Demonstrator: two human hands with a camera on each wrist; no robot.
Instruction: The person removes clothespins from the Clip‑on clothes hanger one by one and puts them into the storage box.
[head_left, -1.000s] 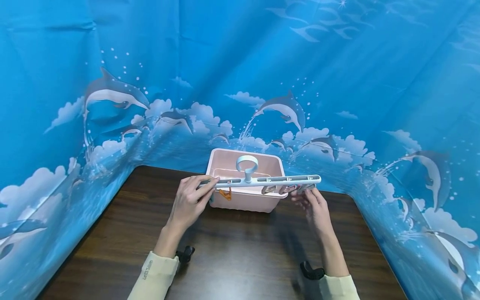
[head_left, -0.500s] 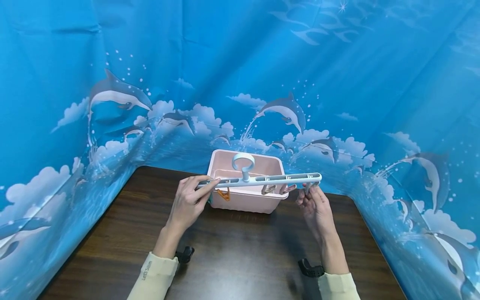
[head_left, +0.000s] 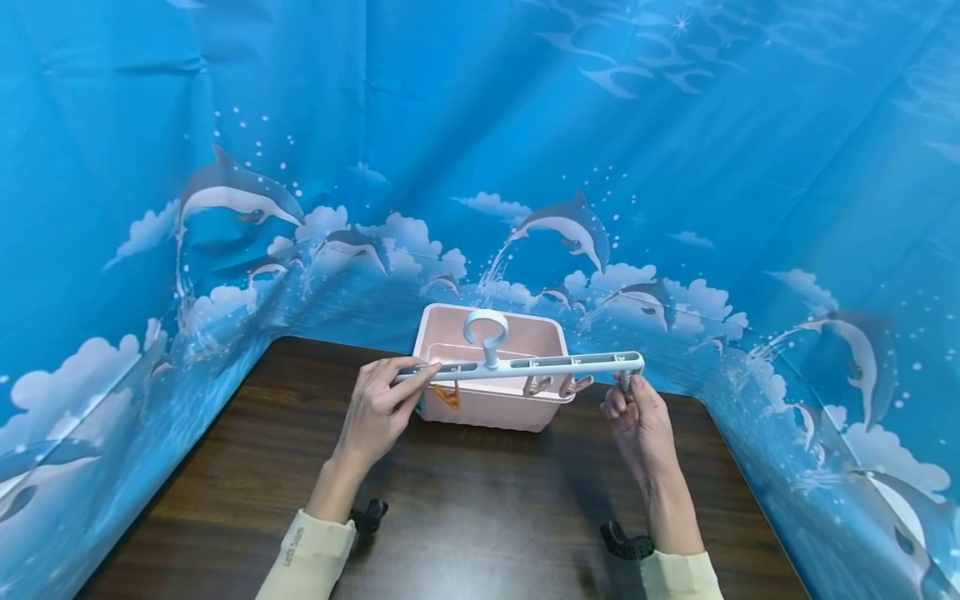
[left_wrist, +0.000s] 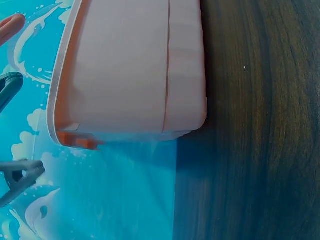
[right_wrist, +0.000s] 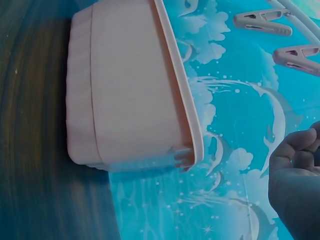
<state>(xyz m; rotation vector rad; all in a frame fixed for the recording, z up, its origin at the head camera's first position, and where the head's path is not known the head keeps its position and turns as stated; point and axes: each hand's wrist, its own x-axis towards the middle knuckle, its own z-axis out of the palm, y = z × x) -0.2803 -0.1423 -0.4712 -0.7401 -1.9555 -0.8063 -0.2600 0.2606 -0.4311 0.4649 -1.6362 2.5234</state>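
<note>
So, on the left, the left hand (head_left: 378, 404) pinches one end of the pale hanger (head_left: 517, 367) between thumb and fingers. It's held up across the pink bin's (head_left: 483, 408) near side, orange clip (head_left: 449, 397) left of the hook (head_left: 491, 354), two pinkish clips (head_left: 575, 386) right of it. At the right end, the right hand (head_left: 641, 425) pinches a grey clip (head_left: 626, 379). Looks like light, stiff plastic, maybe slick; I'd grab the solid ends, since the clips probably swing.
</note>
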